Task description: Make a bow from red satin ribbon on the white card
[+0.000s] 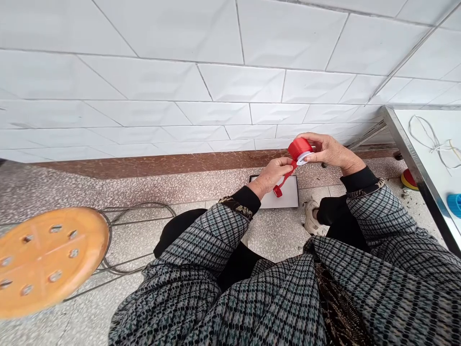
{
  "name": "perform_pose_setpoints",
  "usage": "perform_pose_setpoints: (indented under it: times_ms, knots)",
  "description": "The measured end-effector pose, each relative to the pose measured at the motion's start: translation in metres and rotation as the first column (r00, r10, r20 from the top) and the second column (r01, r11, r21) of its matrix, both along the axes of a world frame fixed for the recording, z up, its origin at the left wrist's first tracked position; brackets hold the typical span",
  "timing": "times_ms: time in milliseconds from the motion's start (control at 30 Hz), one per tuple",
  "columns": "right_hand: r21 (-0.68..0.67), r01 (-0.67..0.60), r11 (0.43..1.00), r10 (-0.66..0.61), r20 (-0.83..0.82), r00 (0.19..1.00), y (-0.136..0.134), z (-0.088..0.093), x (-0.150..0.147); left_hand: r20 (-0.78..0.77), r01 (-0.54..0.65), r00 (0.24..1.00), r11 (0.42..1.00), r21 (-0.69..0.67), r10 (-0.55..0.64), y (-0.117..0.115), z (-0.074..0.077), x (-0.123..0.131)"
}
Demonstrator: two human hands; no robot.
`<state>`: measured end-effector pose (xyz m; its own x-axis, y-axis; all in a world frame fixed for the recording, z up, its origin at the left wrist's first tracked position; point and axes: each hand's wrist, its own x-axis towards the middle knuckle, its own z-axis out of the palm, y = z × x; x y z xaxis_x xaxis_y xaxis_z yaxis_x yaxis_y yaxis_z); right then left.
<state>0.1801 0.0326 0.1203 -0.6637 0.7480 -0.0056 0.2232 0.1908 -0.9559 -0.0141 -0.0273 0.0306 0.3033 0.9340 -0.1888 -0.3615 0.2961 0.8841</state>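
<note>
Nearby, an orange stool [46,259] sits lower left; right of centre, your left hand [272,174] pinches a red strip [284,181] hanging from the red cap [300,148]; your right hand [329,151] grips that cap, fingers closed, above a white board [288,198].

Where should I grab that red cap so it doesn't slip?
Probably by its round side wall, coming from the right, as the right hand does, pinching the red cap top and bottom. The round side gives two opposite faces to squeeze. It also leaves the left side free, where the red strip hangs down, held by the left hand.
</note>
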Motion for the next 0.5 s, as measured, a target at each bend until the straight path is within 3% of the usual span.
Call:
perform_pose_setpoints:
  times_ms: [300, 500]
  knots:
    - [0.123, -0.123, 0.985, 0.104, 0.150, 0.983, 0.000, 0.005, 0.003, -0.072, 0.081, 0.994, 0.996, 0.035, -0.078, 0.003, 0.010, -0.005]
    - [0.286, -0.266, 0.921, 0.155, 0.359, 0.921, -0.001, 0.008, 0.000, -0.079, 0.045, 0.996, 0.997, -0.066, -0.050, 0.003, 0.011, -0.006]
